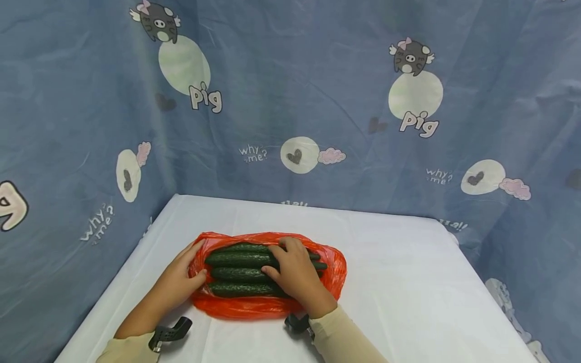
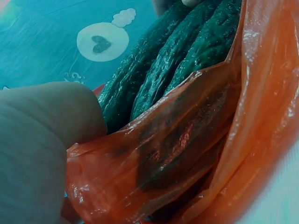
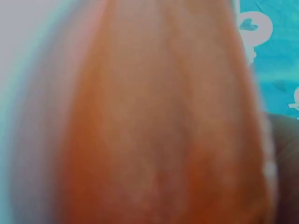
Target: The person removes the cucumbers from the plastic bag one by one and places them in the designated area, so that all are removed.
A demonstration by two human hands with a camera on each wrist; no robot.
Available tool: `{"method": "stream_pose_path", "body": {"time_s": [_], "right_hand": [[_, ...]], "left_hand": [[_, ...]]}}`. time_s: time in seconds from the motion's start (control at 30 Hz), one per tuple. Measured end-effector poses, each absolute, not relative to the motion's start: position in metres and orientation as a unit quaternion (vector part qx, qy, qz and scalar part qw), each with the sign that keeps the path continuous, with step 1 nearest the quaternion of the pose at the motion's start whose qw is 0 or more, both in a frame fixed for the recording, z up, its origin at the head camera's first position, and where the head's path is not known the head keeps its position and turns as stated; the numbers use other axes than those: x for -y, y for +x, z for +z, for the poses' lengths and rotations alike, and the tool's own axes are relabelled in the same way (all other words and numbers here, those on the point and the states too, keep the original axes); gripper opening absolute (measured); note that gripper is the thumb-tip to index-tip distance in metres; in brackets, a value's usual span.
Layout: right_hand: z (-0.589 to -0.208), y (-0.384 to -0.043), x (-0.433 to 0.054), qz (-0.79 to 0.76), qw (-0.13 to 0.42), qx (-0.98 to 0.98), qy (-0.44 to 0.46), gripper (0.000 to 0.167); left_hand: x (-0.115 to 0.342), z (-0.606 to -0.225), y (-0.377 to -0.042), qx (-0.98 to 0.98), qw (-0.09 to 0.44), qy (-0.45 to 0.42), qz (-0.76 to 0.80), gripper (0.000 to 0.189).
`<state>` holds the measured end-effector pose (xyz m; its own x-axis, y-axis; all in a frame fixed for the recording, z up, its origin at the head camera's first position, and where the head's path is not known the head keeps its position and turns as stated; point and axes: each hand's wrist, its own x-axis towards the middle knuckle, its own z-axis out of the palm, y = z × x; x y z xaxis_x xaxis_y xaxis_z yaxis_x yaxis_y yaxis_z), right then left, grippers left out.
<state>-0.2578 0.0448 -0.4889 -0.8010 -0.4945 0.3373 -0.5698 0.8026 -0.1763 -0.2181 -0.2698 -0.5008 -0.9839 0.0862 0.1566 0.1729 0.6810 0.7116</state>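
Several dark green cucumbers (image 1: 240, 259) lie side by side in an open red plastic bag (image 1: 337, 267). At the bag's left end, my left hand (image 1: 179, 280) holds the rim, thumb on the near side and fingers farther back. The left wrist view shows the thumb (image 2: 84, 114) against the bag's edge, beside the bumpy cucumber ends. My right hand (image 1: 295, 269) reaches over the right half of the cucumbers and grips one between thumb and fingers; its fingertips are partly hidden. Blurred red plastic (image 3: 154, 116) fills most of the right wrist view.
The bag rests on a white-covered table (image 1: 390, 282). A blue curtain (image 1: 290, 101) printed with pigs and clouds hangs behind and along the sides. Dark wrist mounts (image 1: 172, 333) sit at both wrists, near the bag's front.
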Motion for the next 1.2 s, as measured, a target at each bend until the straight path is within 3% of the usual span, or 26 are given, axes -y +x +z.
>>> {"method": "stream_pose_path", "body": {"time_s": [0.37,1.2], "right_hand": [[-0.4947,-0.2574,-0.0425,0.118,0.173,0.933,0.292,0.04],[-0.4919,-0.2608,-0.0467,0.076,0.184,0.924,0.326,0.043]], "left_hand": [[0.2699,-0.5027,-0.2178,0.914,0.044,-0.075,-0.396,0.085],[0.2681,-0.5038,-0.2205,0.92,0.05,-0.07,-0.382,0.084]]}}
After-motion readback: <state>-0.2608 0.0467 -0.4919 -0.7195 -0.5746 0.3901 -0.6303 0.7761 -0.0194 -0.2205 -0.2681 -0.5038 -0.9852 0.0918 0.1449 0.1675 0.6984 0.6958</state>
